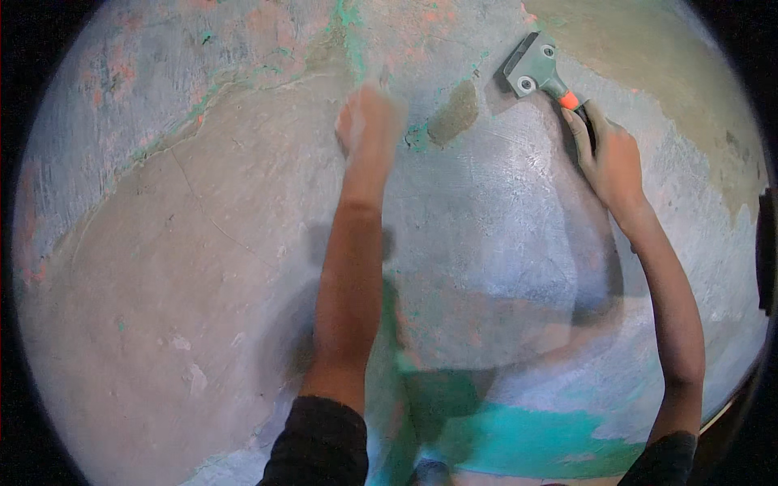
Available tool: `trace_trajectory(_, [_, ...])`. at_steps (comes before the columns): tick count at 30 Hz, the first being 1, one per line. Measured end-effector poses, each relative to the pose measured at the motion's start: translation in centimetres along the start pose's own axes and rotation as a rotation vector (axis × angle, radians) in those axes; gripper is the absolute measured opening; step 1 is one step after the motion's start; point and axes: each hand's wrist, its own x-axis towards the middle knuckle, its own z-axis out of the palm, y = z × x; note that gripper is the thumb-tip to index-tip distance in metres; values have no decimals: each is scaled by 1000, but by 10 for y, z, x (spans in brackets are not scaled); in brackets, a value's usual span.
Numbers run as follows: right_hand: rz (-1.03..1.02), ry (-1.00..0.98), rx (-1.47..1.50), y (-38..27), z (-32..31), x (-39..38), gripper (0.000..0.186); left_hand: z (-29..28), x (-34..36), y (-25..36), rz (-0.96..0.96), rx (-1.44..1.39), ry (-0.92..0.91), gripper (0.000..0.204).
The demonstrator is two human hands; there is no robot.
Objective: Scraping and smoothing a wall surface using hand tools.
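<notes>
My right hand is wrapped round the black handle of a scraper. The tool has a wide grey head with two screws, a dark blade edge and an orange collar. Its head lies close against the upper right of the wall, near a bare brown patch. Up at the middle, my left hand is in front of the wall beside a green-edged seam. Motion smears its fingers, so I cannot tell their pose or whether they hold anything.
Worn paint in grey, pink and green covers the wall, with a large beige patch on the left. A bright green area runs along the bottom. Shadows of my arms fall across the middle. A dark object stands at the right rim.
</notes>
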Motion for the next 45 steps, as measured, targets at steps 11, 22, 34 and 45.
trace_trajectory(11, [9, 12, -35, -4, 4, -2, 35, 4, 11, 3, 47, -74, 189, 31])
trace_trajectory(22, [-1, -32, -47, -11, 4, 4, 35, 10, 16, -4, 70, -60, 258, 26])
trace_trajectory(34, [13, -44, -20, -11, -1, -1, 34, 12, -23, -3, -8, -49, 110, 35])
trace_trajectory(45, [-74, -202, -137, -47, -17, 25, 36, 62, -121, -45, 139, -145, 290, 22])
